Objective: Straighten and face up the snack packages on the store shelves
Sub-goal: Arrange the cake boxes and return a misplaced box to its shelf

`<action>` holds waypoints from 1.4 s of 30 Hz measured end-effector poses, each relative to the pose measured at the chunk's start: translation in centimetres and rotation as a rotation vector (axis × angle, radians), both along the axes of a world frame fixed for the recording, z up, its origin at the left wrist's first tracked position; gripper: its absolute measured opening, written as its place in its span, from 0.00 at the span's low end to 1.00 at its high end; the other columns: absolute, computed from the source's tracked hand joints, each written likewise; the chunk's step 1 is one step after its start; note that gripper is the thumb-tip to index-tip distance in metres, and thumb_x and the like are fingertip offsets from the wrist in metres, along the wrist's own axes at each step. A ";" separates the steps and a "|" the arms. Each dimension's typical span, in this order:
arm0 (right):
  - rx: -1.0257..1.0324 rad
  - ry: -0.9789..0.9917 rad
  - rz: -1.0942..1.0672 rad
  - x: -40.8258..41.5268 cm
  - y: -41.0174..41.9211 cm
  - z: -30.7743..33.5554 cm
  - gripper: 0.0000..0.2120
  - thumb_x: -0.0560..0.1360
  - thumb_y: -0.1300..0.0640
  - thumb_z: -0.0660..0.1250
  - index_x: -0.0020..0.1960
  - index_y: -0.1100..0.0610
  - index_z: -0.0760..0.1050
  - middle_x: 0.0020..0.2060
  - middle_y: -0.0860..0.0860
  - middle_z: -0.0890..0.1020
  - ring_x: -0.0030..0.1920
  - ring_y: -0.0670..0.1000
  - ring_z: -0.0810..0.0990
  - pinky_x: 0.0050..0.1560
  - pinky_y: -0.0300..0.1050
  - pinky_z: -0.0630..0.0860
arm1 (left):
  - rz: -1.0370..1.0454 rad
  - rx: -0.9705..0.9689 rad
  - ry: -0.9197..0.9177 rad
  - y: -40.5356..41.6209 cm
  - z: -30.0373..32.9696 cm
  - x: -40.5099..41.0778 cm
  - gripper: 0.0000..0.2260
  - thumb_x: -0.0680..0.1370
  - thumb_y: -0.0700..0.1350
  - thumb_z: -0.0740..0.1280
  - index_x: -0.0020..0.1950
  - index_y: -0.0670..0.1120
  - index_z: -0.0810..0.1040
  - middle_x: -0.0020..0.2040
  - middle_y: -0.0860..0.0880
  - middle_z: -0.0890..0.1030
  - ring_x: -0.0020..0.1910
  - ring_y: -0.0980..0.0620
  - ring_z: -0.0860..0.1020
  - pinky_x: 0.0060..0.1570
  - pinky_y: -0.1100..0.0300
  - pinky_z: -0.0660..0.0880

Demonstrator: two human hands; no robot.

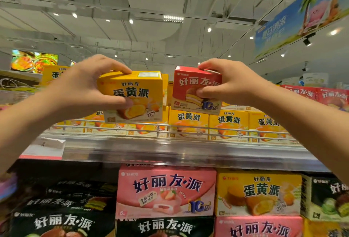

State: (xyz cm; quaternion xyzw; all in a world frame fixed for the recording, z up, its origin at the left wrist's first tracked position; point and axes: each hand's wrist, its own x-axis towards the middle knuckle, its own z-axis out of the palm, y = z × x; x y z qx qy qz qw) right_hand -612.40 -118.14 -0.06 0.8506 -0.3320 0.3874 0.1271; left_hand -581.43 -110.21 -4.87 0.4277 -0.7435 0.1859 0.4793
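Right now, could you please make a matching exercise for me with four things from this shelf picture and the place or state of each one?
Things
1. yellow box
2. red box
3. pink box
4. paper tag

Places or states
A. on the lower shelf, under the rail
B. gripped by the right hand
C. stuck on the shelf edge, at its left end
D. gripped by the left hand

Pairs: 1-D, 2-B, 3-A, 4-C
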 end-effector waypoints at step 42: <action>0.182 0.067 0.071 -6.8 0.3 -10.6 0.31 0.66 0.36 0.68 0.67 0.41 0.69 0.57 0.35 0.75 0.57 0.37 0.75 0.51 0.34 0.76 | 0.318 0.205 -0.334 -8.5 12.2 -11.2 0.18 0.67 0.60 0.75 0.54 0.58 0.77 0.45 0.54 0.81 0.43 0.48 0.79 0.44 0.48 0.78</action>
